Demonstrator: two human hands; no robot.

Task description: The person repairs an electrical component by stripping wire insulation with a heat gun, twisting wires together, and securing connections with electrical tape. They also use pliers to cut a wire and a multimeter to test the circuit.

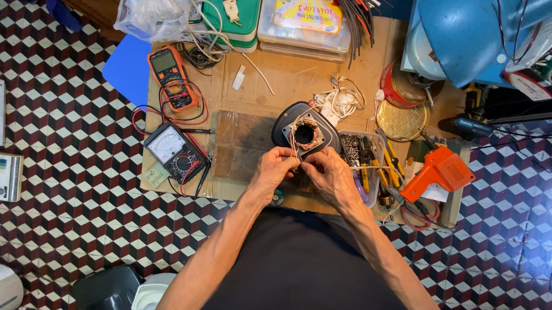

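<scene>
Pinching thin wire leads (295,153), left hand (275,170) and right hand (328,174) meet fingertip to fingertip on the counter (285,75); the dark motor housing (304,131) lies just beyond both, equally near, leads running back toward the fingers.

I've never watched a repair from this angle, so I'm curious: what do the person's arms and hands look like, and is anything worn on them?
Both arms are bare from the elbows down, with no sleeves showing. The left hand and right hand wear no gloves; no rings, watch or bands can be seen. The forearms look lean and sinewy. Below them lies dark black clothing, probably a shirt or apron.
</scene>
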